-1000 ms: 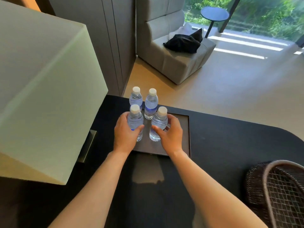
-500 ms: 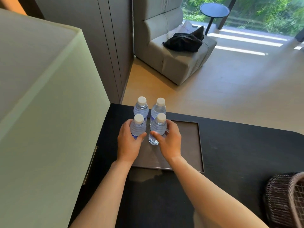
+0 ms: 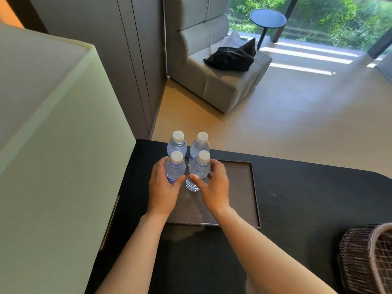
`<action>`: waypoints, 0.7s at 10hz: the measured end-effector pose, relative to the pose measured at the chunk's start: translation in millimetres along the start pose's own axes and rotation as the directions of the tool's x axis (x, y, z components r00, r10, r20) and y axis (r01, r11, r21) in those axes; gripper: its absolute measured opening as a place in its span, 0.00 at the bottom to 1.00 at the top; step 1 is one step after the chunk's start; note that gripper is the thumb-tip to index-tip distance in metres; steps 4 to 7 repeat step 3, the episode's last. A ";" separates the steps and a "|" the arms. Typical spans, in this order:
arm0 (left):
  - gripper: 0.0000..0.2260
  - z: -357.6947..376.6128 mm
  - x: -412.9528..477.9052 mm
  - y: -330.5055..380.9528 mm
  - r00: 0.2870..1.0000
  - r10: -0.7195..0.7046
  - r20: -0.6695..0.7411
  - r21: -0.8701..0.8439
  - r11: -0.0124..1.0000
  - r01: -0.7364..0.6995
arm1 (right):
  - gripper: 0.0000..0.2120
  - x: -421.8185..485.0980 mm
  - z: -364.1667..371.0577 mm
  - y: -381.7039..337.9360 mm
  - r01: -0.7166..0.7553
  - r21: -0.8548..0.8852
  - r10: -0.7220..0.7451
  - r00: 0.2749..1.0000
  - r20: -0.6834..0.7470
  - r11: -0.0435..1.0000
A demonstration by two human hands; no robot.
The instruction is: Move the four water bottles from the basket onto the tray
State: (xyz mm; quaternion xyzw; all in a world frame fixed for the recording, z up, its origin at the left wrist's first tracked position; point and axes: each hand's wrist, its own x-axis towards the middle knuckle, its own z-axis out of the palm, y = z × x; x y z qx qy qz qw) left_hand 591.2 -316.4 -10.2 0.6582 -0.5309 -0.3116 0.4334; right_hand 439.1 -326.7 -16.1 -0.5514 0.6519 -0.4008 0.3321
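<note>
Several small clear water bottles with white caps stand upright in a tight square at the far left corner of the dark grey tray (image 3: 237,187). My left hand (image 3: 162,192) is wrapped around the near left bottle (image 3: 175,168). My right hand (image 3: 214,188) grips the near right bottle (image 3: 199,168). Behind them stand the far left bottle (image 3: 177,145) and the far right bottle (image 3: 200,146), untouched. The dark woven basket (image 3: 360,257) sits at the lower right, cut off by the frame edge.
The tray lies on a black table (image 3: 307,198) with a rounded right corner. A large pale lampshade (image 3: 53,145) fills the left side, close to my left arm. Beyond the table are a grey cabinet wall, a grey armchair (image 3: 220,81) with black cloth, and a small round side table (image 3: 267,19).
Both hands slid the two near bottles away from me, up against the two far bottles. The camera tilted, so the tray and bottles sit lower in view.
</note>
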 end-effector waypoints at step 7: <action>0.40 -2.3 -13.0 0.7 0.993 -0.113 -0.016 0.066 0.991 0.114 | 0.38 -15.0 -8.8 3.3 -0.037 0.001 0.037 0.998 0.045 0.999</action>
